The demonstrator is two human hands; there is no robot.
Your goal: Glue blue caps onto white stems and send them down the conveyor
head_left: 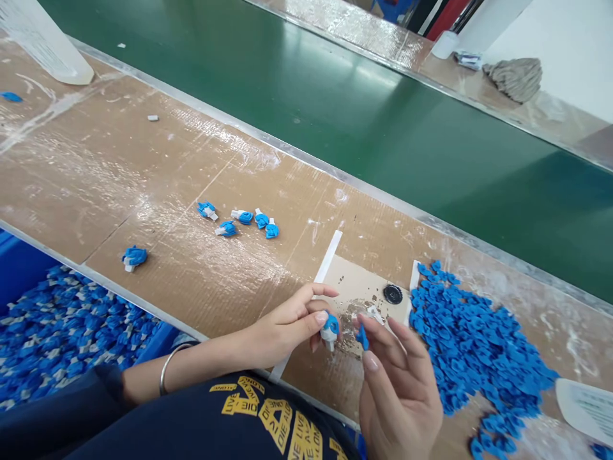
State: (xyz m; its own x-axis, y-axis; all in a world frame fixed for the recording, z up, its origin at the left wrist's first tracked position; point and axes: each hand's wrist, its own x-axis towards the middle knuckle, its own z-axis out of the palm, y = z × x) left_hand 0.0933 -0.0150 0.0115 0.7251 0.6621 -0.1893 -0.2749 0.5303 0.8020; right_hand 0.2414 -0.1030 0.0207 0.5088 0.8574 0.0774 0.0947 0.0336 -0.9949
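Note:
My left hand (292, 322) pinches a small blue and white piece (330, 327) between thumb and fingers, its white stub pointing down. Close on its right, my right hand (400, 383) holds a small flat blue part (363, 337) between thumb and fingertips. The two held pieces are apart. Beneath and beyond the hands lies a beige board (354, 275) with a round black disc (393, 294) and some white bits (374, 313). A large heap of loose blue parts (474, 338) spreads right of the board.
Several blue and white pieces (226, 229) lie on the brown table (96, 172), one (135, 257) nearer its front edge. A blue bin at lower left holds many more (62, 332). A green belt (297, 108) runs behind. A grey cloth (516, 78) sits at the far side.

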